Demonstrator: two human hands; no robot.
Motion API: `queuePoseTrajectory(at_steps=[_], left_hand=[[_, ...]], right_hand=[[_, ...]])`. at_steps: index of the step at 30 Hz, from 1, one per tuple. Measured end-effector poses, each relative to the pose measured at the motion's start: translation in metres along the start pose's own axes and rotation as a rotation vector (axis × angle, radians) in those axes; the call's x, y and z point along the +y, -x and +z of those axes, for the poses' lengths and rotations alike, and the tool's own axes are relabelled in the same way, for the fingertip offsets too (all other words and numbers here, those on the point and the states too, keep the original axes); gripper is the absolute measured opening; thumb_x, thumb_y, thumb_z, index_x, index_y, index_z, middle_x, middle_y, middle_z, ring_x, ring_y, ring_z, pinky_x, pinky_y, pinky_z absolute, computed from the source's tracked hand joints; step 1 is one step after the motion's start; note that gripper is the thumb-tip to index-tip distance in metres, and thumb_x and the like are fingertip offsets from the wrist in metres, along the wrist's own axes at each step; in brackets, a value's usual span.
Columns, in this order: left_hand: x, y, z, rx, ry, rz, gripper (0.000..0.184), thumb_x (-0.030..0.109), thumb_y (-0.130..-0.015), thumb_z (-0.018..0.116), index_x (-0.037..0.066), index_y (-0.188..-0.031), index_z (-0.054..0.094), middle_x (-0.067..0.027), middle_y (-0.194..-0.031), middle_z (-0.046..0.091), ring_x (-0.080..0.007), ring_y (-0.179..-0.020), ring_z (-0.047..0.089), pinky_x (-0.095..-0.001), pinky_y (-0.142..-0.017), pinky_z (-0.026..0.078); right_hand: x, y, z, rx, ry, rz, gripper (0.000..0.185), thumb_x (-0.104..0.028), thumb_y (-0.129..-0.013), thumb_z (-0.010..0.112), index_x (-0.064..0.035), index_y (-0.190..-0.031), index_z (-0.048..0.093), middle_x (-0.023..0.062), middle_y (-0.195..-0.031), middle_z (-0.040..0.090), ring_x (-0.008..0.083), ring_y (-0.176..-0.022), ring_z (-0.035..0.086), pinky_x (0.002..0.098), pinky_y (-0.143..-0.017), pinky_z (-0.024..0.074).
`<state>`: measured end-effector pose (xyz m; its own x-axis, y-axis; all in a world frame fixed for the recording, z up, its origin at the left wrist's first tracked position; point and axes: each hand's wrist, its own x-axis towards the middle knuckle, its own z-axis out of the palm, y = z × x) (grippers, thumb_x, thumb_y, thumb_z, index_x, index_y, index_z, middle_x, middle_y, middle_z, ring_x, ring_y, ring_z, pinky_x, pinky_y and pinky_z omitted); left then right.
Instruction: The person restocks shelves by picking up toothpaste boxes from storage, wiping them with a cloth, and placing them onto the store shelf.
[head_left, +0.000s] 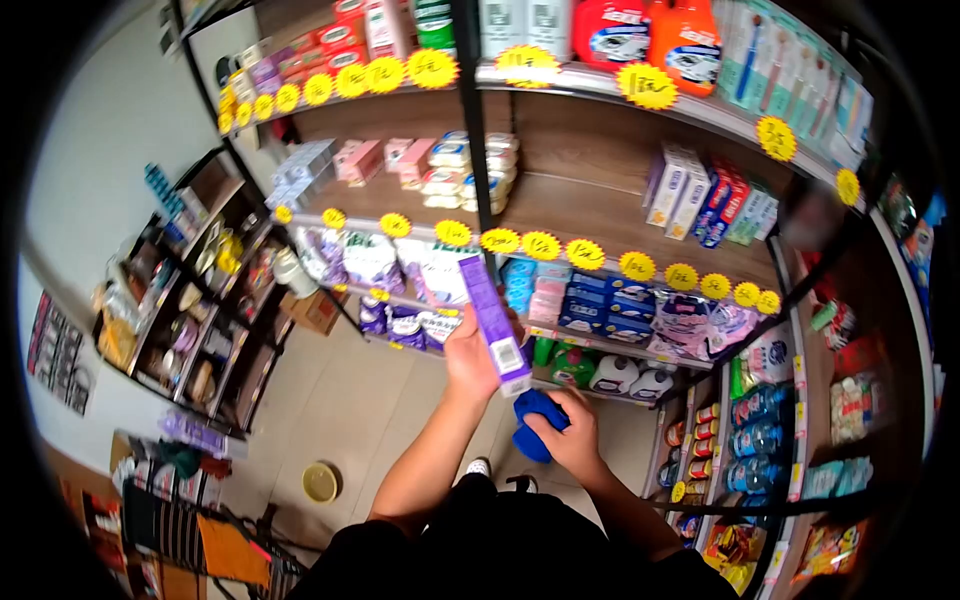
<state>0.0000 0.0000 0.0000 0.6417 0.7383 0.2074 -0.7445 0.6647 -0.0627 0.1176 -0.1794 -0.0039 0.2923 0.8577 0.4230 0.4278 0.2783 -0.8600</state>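
My left hand [470, 352] is closed around a long purple box [490, 318], likely a toothpaste carton, held tilted in front of the shelves. A white barcode label shows near its lower end. Just below and to the right, my right hand [570, 430] grips a bunched blue cloth [538, 428]. The cloth's top lies close to the carton's bottom end; whether they touch I cannot tell. Upright toothpaste-like cartons [680, 195] stand on the middle shelf, with red and blue ones beside them.
A shelving unit [600, 200] with yellow price tags fills the front. Detergent bottles [685, 45] stand on top, bagged goods [370, 262] lower down. Another rack [755, 430] stands right, a cluttered shelf [200, 300] left. A bowl [321, 482] and a cardboard box [312, 312] are on the floor.
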Motion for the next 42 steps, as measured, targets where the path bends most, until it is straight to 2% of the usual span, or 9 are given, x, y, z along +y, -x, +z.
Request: queuePoseTrajectory(at_steps=[3, 11, 15, 17, 20, 24, 27, 34, 42], left_hand=[[0.009, -0.024, 0.029, 0.014, -0.174, -0.009, 0.057, 0.031, -0.099, 0.057, -0.002, -0.143, 0.044, -0.0082, -0.108, 0.06, -0.0192, -0.097, 0.055, -0.0307, -0.084, 0.045], [-0.025, -0.052, -0.005, -0.209, -0.296, -0.412, 0.074, 0.036, -0.09, 0.064, 0.002, -0.151, 0.04, -0.0086, -0.109, 0.061, -0.0223, -0.096, 0.055, -0.0391, -0.085, 0.042], [-0.019, -0.078, -0.013, -0.22, -0.478, -0.576, 0.064, 0.036, -0.1, 0.057, 0.006, -0.153, 0.038, -0.0126, -0.126, 0.061, -0.0255, -0.111, 0.058, -0.0397, -0.098, 0.045], [-0.018, -0.084, -0.02, -0.11, -0.645, -0.606, 0.06, 0.035, -0.102, 0.056, 0.008, -0.152, 0.039, -0.0114, -0.127, 0.06, -0.0226, -0.112, 0.059, -0.0368, -0.098, 0.046], [-0.029, -0.101, -0.021, -0.034, -1.12, -0.328, 0.049, 0.029, -0.101, 0.063, 0.007, -0.142, 0.048, -0.0053, -0.118, 0.062, -0.0113, -0.106, 0.059, -0.0323, -0.091, 0.051], [-0.061, -0.111, -0.004, -0.15, -1.624, -0.147, 0.051, 0.007, -0.086, 0.079, 0.004, -0.13, 0.054, -0.0044, -0.104, 0.065, -0.0121, -0.093, 0.062, -0.0282, -0.082, 0.053], [-0.079, -0.136, -0.015, -0.19, -1.802, -0.072, 0.05, 0.009, -0.085, 0.08, 0.003, -0.127, 0.056, -0.0051, -0.097, 0.067, -0.0133, -0.088, 0.063, -0.0284, -0.081, 0.053], [-0.124, -0.236, -0.042, -0.17, -1.792, 0.131, 0.048, -0.001, -0.082, 0.079, 0.0, -0.127, 0.06, -0.0078, -0.101, 0.071, -0.0155, -0.092, 0.067, -0.0301, -0.086, 0.054], [-0.171, -0.374, -0.097, -0.029, -1.695, 0.132, 0.049, -0.01, -0.084, 0.071, -0.004, -0.131, 0.059, -0.0073, -0.102, 0.071, -0.0139, -0.091, 0.065, -0.0279, -0.086, 0.053]], right_hand=[[0.015, -0.032, -0.002, -0.203, -0.61, 0.394, 0.045, -0.037, -0.109, 0.039, -0.0026, -0.112, 0.067, 0.0038, -0.081, 0.06, 0.0119, -0.071, 0.054, 0.0283, -0.068, 0.0458], [0.004, -0.046, -0.009, -0.333, -0.219, 0.408, 0.042, -0.027, -0.092, 0.073, -0.0026, -0.123, 0.057, 0.0066, -0.09, 0.068, 0.013, -0.082, 0.065, 0.0305, -0.073, 0.0501], [0.004, -0.053, -0.001, -0.084, -0.142, 0.432, 0.039, -0.027, -0.087, 0.078, -0.0047, -0.115, 0.061, 0.0066, -0.092, 0.072, 0.0156, -0.084, 0.069, 0.0313, -0.076, 0.0523], [0.0, -0.06, -0.006, 0.128, 0.204, 0.434, 0.057, -0.044, -0.076, 0.084, -0.0035, -0.111, 0.063, 0.0126, -0.081, 0.074, 0.0233, -0.075, 0.073, 0.0335, -0.071, 0.0549], [0.024, -0.075, -0.017, 0.331, 0.543, 0.417, 0.059, -0.049, -0.075, 0.083, -0.0039, -0.108, 0.062, 0.0124, -0.08, 0.073, 0.0292, -0.074, 0.073, 0.0386, -0.067, 0.0558], [0.042, -0.1, -0.039, 0.399, 0.622, 0.463, 0.06, -0.054, -0.077, 0.078, -0.0048, -0.107, 0.061, 0.0162, -0.081, 0.072, 0.0373, -0.078, 0.072, 0.0467, -0.068, 0.0566], [0.064, -0.112, -0.052, 0.411, 0.666, 0.494, 0.061, -0.054, -0.077, 0.078, -0.0059, -0.11, 0.059, 0.0169, -0.084, 0.072, 0.0377, -0.079, 0.072, 0.0473, -0.069, 0.0566], [0.104, -0.129, -0.122, 0.399, 0.525, 0.482, 0.08, -0.056, -0.077, 0.079, -0.0098, -0.137, 0.053, 0.0172, -0.09, 0.073, 0.0344, -0.082, 0.072, 0.0435, -0.074, 0.0563], [0.161, -0.122, -0.203, 0.368, 0.435, 0.24, 0.062, -0.043, -0.081, 0.082, -0.0041, -0.125, 0.064, 0.012, -0.073, 0.063, 0.0289, -0.066, 0.066, 0.0377, -0.062, 0.0521]])
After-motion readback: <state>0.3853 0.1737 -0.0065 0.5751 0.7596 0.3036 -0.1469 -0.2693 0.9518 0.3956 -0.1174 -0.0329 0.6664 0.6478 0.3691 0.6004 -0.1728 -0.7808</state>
